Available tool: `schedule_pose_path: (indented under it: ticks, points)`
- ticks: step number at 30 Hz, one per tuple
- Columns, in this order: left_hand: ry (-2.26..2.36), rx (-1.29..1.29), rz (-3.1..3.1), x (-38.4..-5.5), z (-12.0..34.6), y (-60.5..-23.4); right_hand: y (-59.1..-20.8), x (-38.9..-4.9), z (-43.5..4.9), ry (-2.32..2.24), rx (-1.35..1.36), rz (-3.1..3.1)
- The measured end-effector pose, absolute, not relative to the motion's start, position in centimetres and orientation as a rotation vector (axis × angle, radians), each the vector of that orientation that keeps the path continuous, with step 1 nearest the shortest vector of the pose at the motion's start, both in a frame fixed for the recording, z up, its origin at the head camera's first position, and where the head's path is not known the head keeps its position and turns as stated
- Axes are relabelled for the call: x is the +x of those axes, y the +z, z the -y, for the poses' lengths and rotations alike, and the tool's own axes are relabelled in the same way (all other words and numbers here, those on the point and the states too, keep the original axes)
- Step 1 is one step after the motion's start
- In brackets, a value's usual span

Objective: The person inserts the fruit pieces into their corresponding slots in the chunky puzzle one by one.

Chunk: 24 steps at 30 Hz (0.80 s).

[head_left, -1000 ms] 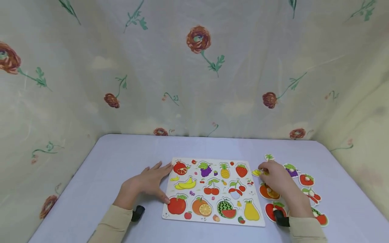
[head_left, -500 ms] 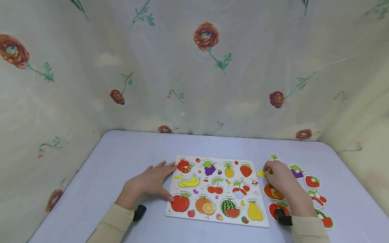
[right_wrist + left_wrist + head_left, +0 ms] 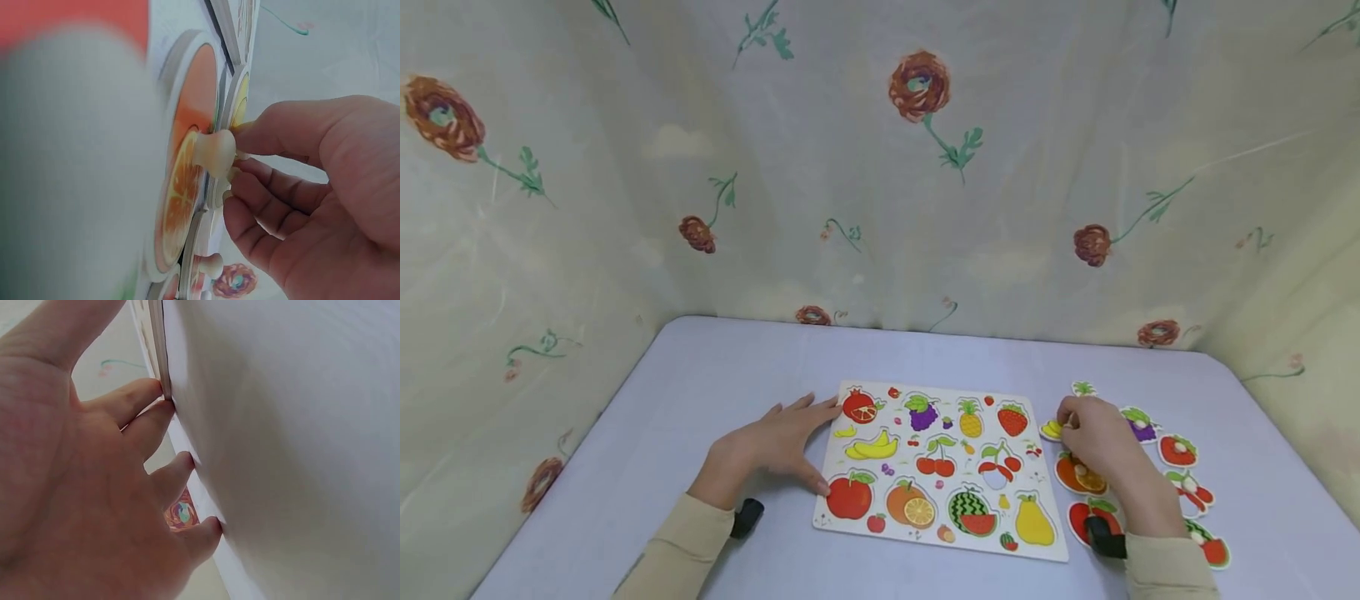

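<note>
A white fruit puzzle board [image 3: 1043,492] lies on the table, printed with several fruits. My left hand [image 3: 771,442] rests at its left edge, thumb by the apple picture and fingers spread; in the left wrist view the fingertips [image 3: 164,400] touch the board's side and the tabletop. Right of the board, my right hand [image 3: 1097,437] pinches the yellow banana puzzle piece [image 3: 1051,430] by its knob, mostly hidden behind the fingers. Just in front of that hand is the orange puzzle piece [image 3: 187,187], whose pale knob [image 3: 215,150] overlaps the fingertips in the right wrist view.
More knobbed pieces lie around the right hand: pineapple [image 3: 1084,388], grapes [image 3: 1141,427], strawberry [image 3: 1177,451], a red-and-white one [image 3: 1191,493], watermelon [image 3: 1213,550] and apple [image 3: 1078,518]. A flowered curtain [image 3: 820,167] hangs behind the table [image 3: 737,358].
The whole scene has shifted slightly to the right in the head view. Both hands keep about the same places relative to the board and pieces.
</note>
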<state>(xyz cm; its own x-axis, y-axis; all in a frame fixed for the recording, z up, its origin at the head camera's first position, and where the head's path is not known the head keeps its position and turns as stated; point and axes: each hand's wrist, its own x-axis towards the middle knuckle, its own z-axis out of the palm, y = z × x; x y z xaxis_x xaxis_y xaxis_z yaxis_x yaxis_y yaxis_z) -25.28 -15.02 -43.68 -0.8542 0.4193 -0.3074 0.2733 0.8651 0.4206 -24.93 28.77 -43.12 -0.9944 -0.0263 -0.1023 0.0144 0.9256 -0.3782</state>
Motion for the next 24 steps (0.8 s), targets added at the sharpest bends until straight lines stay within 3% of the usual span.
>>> schedule_pose_path:
  ticks: [24]
  points:
    - [0.496,0.482,-2.658,-25.0,14.7,-43.4,-41.5,-24.4,-25.2,-0.693,-0.117,-2.940]
